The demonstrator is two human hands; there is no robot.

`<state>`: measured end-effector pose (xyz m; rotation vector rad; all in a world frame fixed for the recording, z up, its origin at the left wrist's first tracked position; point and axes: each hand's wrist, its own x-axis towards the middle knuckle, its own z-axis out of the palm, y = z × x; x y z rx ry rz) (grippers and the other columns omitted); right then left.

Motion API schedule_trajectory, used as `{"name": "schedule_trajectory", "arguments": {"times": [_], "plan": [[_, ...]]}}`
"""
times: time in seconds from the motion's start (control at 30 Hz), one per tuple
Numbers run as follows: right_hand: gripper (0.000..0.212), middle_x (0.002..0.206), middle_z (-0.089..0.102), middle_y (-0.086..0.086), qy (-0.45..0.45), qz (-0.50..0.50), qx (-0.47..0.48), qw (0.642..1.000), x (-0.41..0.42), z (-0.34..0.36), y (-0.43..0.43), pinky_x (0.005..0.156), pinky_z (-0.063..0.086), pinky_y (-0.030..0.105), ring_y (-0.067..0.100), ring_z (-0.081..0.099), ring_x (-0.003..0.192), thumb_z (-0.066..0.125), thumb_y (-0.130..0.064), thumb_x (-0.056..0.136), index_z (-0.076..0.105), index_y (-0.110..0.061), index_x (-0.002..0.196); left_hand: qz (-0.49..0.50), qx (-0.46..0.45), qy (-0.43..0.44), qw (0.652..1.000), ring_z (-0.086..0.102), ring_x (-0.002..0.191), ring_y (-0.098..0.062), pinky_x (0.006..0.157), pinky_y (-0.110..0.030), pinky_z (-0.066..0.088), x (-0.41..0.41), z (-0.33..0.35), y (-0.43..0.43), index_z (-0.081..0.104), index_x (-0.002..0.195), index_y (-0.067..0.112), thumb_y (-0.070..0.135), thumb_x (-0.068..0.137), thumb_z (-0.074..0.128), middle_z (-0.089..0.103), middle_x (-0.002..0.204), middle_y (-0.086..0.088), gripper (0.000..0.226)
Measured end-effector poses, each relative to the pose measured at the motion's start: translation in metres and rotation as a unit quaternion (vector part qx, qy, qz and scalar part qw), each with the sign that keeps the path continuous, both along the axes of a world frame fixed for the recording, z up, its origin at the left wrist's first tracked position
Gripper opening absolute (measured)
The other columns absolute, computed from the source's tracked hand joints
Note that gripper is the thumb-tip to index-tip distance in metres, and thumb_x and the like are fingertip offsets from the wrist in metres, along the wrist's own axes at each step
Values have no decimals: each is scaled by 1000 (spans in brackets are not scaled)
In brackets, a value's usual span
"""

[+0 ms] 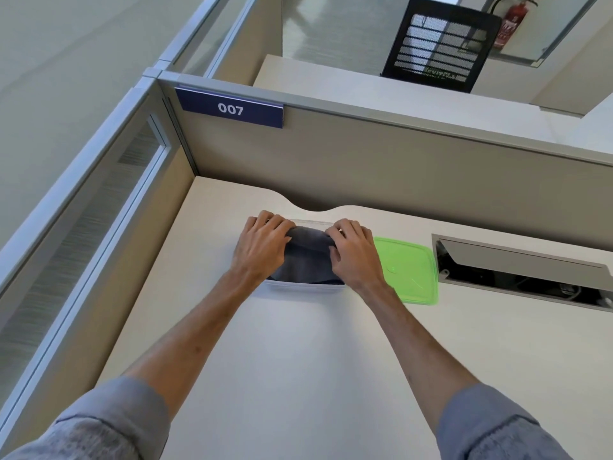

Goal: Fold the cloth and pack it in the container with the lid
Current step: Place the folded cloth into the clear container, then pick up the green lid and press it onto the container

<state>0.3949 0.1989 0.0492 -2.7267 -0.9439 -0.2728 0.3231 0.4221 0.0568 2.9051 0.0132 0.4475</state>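
Observation:
A folded dark grey-blue cloth lies inside a clear plastic container on the white desk. My left hand presses on the cloth's left side, fingers curled over its far left corner. My right hand presses on its right side, fingers bent on the far right corner. Both hands cover the container's side rims. The green lid lies flat on the desk just right of the container, partly under my right wrist.
A recessed cable tray with an open flap sits in the desk at the right. Grey partition walls close off the desk at the back and left, with a curved cut-out behind the container.

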Motion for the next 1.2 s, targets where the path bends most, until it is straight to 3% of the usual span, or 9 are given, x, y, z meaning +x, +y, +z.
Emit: {"name": "schedule_trajectory", "arguments": {"times": [0.2,0.33,0.47,0.67,0.77,0.87,0.97,1.07,1.2], "plan": [[33,126,72,-4,3,-2,-28,1000,8,-20,2,116,45,55,32,55,139,71,-5,93,72,-22,122,0,29,35,999,75,109,-33,95,-45,58,-5,-20,-2,80,117,14,14,83,94,84,116,-8,37],[30,127,70,-3,71,-37,3,997,6,-18,2,80,63,49,31,58,122,67,-9,100,71,-21,128,15,12,-12,1000,76,115,-30,103,-45,55,-3,-24,-2,80,122,16,15,93,85,83,121,-7,30],[23,123,73,-7,92,-31,-24,995,7,-12,-10,73,62,46,28,59,117,66,-18,104,75,-26,124,1,4,0,1000,78,118,-31,110,-49,56,-6,-27,-4,80,129,14,13,90,89,84,124,-8,40],[24,121,78,-9,64,-15,-57,996,2,-9,-22,88,52,46,29,63,117,70,-28,101,79,-30,123,-22,13,29,999,76,123,-33,113,-52,54,-11,-26,-8,76,137,13,19,89,91,82,130,-9,51],[25,123,79,-10,34,-40,-42,998,-2,-10,-24,112,39,56,28,63,132,75,-28,97,79,-30,121,-22,-6,2,1000,72,128,-36,112,-53,54,-12,-20,-7,73,141,12,25,96,85,78,138,-11,48],[33,128,79,-12,2,-65,20,998,-8,-9,-31,121,30,63,25,58,144,81,-30,93,79,-28,126,-17,-34,1,999,68,134,-36,115,-54,52,-13,-19,-8,70,144,12,32,102,77,73,145,-10,47],[31,132,78,-13,-20,-98,106,989,-17,-6,-39,122,32,55,18,62,140,74,-24,99,79,-28,129,-11,-58,-2,998,65,136,-35,116,-52,51,-15,-19,-8,69,145,13,33,108,69,71,147,-9,42],[36,123,82,-8,-13,-183,172,968,-26,-7,-60,113,42,51,16,71,126,67,-5,99,81,-27,123,-12,-73,-15,997,64,138,-36,115,-51,50,-17,-17,-14,67,146,12,29,110,66,69,150,-10,40],[44,114,82,-5,34,-236,117,964,-52,-32,-105,101,47,47,22,75,110,69,8,88,82,-23,117,-4,-106,-31,994,59,142,-31,116,-47,48,-24,-10,-31,64,150,15,17,108,66,64,157,-6,43]]}}
